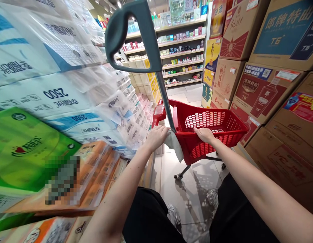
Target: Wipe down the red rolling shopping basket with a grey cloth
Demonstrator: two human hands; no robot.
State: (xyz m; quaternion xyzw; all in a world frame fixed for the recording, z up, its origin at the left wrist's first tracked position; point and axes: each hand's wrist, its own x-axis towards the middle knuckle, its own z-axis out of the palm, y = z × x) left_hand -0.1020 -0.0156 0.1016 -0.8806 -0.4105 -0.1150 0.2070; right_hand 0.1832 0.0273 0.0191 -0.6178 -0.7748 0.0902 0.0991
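A red plastic shopping basket on wheels (229,135) stands on the tiled floor in front of me. Its long grey pull handle (136,37) rises toward the camera. My left hand (156,136) is closed on a white cloth (174,145) pressed against the foot of the handle at the basket's near rim. My right hand (204,134) grips the near rim of the basket, fingers curled over it. The basket looks empty through its mesh.
Stacked packs of tissue and toilet paper (57,101) fill the left side. Brown cardboard cartons (278,84) are piled on the right. Shelves of small goods (181,50) stand at the aisle's far end. My knees in black clothing are at the bottom.
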